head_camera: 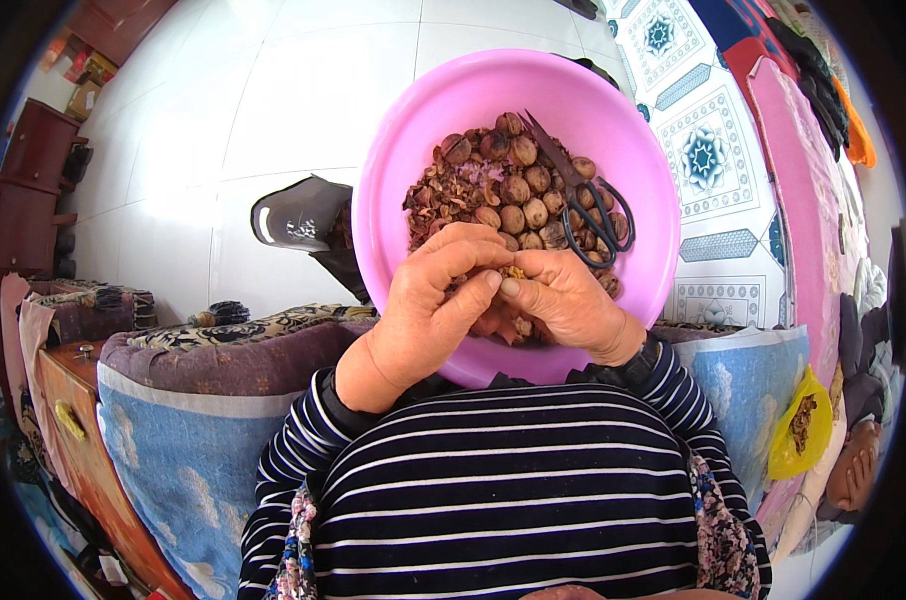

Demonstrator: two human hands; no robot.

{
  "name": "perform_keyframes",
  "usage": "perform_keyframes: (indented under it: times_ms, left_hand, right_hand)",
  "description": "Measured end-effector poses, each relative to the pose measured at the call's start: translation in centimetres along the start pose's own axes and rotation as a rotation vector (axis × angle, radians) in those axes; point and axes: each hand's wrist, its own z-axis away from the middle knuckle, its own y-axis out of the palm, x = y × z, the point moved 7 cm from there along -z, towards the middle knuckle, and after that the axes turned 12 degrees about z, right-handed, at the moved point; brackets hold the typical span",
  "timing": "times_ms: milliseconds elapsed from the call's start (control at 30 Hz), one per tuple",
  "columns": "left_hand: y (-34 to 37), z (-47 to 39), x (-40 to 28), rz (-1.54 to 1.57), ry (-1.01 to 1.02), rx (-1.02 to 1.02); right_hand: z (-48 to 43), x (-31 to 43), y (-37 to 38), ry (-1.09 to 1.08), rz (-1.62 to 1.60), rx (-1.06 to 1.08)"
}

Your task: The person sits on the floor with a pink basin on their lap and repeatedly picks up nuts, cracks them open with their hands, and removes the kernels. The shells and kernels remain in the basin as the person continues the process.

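Observation:
A pink plastic basin (382, 150) sits before me, with whole walnuts (524, 191) on its bottom and broken shell pieces (438, 195) heaped at the left. Dark-handled scissors (595, 210) lie on the walnuts at the right, blades pointing up and left. Above the near part of the basin, my left hand (438, 300) and my right hand (569, 300) meet at the fingertips. Between them they pinch a small yellowish walnut piece (513, 272). More shell fragments show below the fingers, partly hidden by both hands.
A dark bag or container (299, 214) with a shiny surface stands on the tiled floor left of the basin. A yellow plastic bag (802, 427) holding brown pieces lies at the right, near another person's hand (854, 472). A wooden cabinet (112, 450) stands at the left.

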Motion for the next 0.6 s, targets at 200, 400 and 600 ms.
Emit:
perform_keyframes:
  times_ms: [200,400,600]
  left_hand:
    - [0.1,-0.1,-0.8,-0.129,0.09,-0.04]
    - [0.3,0.0,-1.0,-0.193,0.102,-0.061]
    - [0.3,0.0,-0.9,-0.281,0.169,-0.052]
  right_hand:
    - [0.2,0.0,0.0,0.032,-0.19,-0.03]
    - [0.1,0.0,0.2,0.038,-0.332,-0.05]
    - [-0.1,0.0,0.4,0.041,-0.39,-0.048]
